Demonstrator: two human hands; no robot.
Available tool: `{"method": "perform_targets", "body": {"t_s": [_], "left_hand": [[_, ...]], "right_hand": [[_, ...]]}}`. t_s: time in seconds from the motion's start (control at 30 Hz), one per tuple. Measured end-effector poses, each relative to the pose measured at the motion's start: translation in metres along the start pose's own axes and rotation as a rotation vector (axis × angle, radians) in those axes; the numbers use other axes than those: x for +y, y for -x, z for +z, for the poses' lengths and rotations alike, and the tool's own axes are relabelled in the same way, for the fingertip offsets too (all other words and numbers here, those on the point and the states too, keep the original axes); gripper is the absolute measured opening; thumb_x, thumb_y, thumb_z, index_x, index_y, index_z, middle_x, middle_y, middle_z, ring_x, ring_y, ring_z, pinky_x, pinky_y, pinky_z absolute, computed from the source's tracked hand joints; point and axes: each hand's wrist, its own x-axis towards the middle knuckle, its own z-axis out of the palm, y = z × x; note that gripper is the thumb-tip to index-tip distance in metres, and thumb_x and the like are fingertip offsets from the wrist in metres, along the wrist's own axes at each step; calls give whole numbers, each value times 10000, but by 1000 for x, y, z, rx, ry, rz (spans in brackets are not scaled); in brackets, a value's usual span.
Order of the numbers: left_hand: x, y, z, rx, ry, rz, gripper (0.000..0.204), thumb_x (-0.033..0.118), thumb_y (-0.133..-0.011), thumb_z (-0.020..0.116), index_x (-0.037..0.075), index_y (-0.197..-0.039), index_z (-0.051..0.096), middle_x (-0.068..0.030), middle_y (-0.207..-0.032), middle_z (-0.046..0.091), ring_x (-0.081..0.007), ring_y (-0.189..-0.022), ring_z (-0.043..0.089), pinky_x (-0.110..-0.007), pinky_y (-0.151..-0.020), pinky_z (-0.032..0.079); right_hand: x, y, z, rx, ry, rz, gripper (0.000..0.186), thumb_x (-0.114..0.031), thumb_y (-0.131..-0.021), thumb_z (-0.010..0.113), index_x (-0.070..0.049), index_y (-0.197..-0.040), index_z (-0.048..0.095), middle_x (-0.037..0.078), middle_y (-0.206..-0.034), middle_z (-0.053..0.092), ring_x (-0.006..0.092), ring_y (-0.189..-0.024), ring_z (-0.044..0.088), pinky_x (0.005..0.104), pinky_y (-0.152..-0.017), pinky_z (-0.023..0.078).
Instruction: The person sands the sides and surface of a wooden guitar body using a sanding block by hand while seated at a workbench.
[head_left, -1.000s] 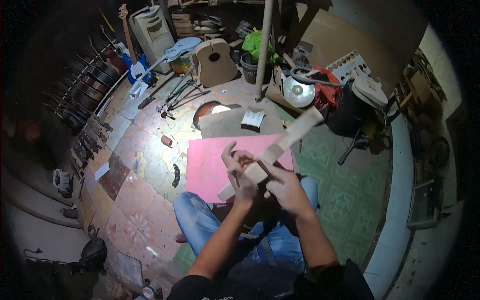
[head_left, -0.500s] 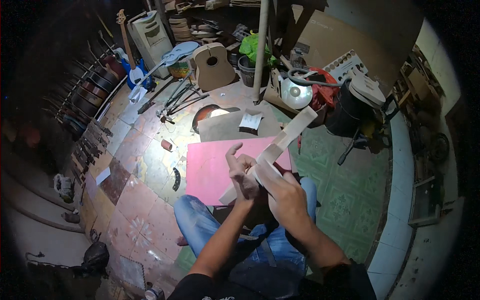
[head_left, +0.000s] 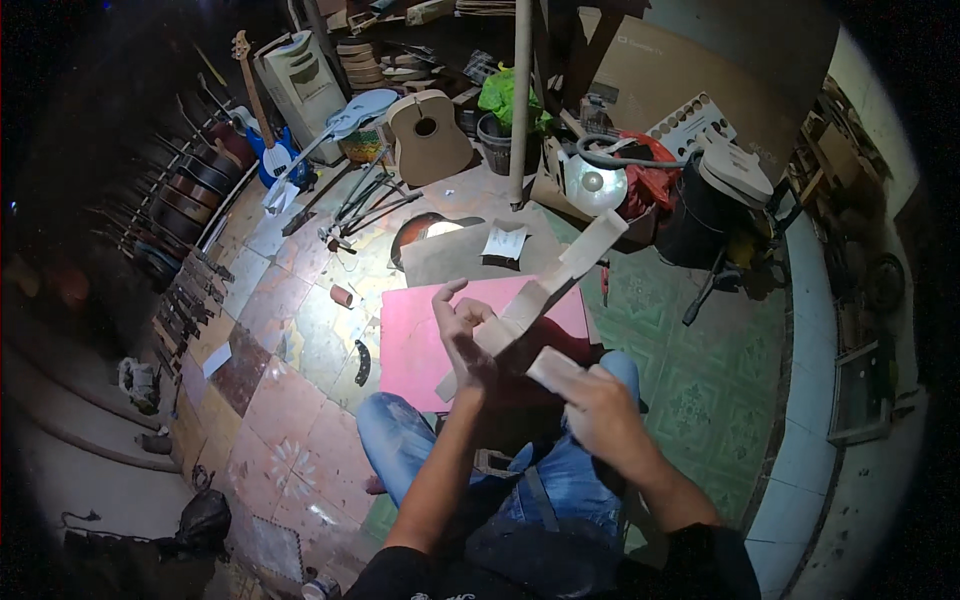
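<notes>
A long pale wooden piece (head_left: 582,258), stepped along its length like a rough guitar neck, slants up to the right over my lap. My left hand (head_left: 466,345) grips its lower part, thumb and palm around it and the index finger raised off the wood. In my right hand (head_left: 606,418) is a small flat pale block (head_left: 556,370), its far end sticking out beyond the fingers. A narrow gap shows between this block and the wooden piece. Under both hands lies a pink board (head_left: 408,345), partly hidden by them.
Beyond the board lie a grey-brown sheet (head_left: 450,262) and a sunburst guitar body (head_left: 408,235). An unfinished acoustic guitar body (head_left: 430,150) leans near a pole (head_left: 521,110). A black bucket (head_left: 690,215) stands at right; a red cylinder (head_left: 341,296) lies on the tiles.
My right hand has drawn the block down and to the right, off the wooden piece it lay against. The left hand and the wood have shifted slightly left.
</notes>
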Motion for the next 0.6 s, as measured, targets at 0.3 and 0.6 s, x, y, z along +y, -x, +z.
{"method": "perform_targets", "body": {"t_s": [0.3, 0.6], "left_hand": [[39, -25, -16, -280, -12, -314, 305, 190, -853, 556, 8, -1096, 586, -12, -841, 508, -74, -712, 435, -219, -645, 379], [25, -20, -27, 60, -352, 30, 398, 338, -1001, 470, -38, -981, 601, -81, -871, 579, -165, -807, 554, -300, -759, 438]], "right_hand": [[32, 38, 26, 188, -768, 388, 570, 111, -792, 414, 73, -1350, 528, 209, -1370, 577, 254, -1312, 530, 329, -1108, 386], [34, 45, 69, 74, -841, 381, 559, 92, -818, 430, 44, -1367, 522, 208, -1388, 564, 231, -1308, 537, 324, -1086, 406]]}}
